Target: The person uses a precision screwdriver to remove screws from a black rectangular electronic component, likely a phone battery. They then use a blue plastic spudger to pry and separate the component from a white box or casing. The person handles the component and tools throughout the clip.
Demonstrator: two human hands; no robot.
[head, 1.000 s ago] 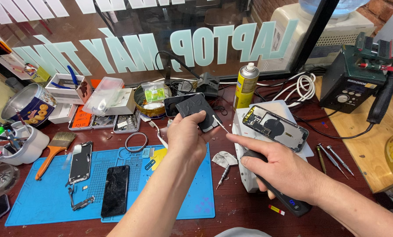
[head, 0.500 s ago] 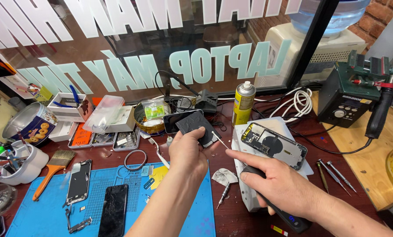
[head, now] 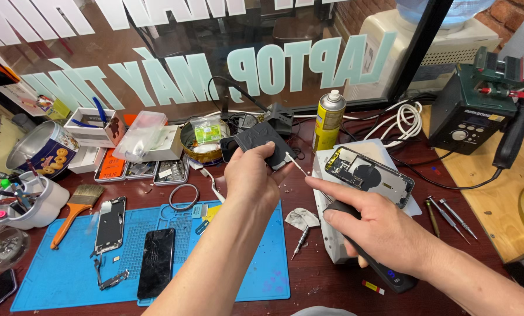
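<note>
Left hand (head: 251, 175): raised, fingers clamped on a black textured plastic block (head: 263, 142).
Right hand (head: 379, 228): forefinger extended, fingers apparently wrapped round a dark handheld tool (head: 385, 272).
Nearby: opened phone housing (head: 368, 175), yellow spray can (head: 328, 120), blue mat (head: 69, 275) on the desk (head: 332, 292).

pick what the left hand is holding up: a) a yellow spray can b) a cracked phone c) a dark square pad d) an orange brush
c: the left hand grips a dark square pad raised above the blue mat, while the spray can, brush and cracked phone all sit on the bench.
</note>
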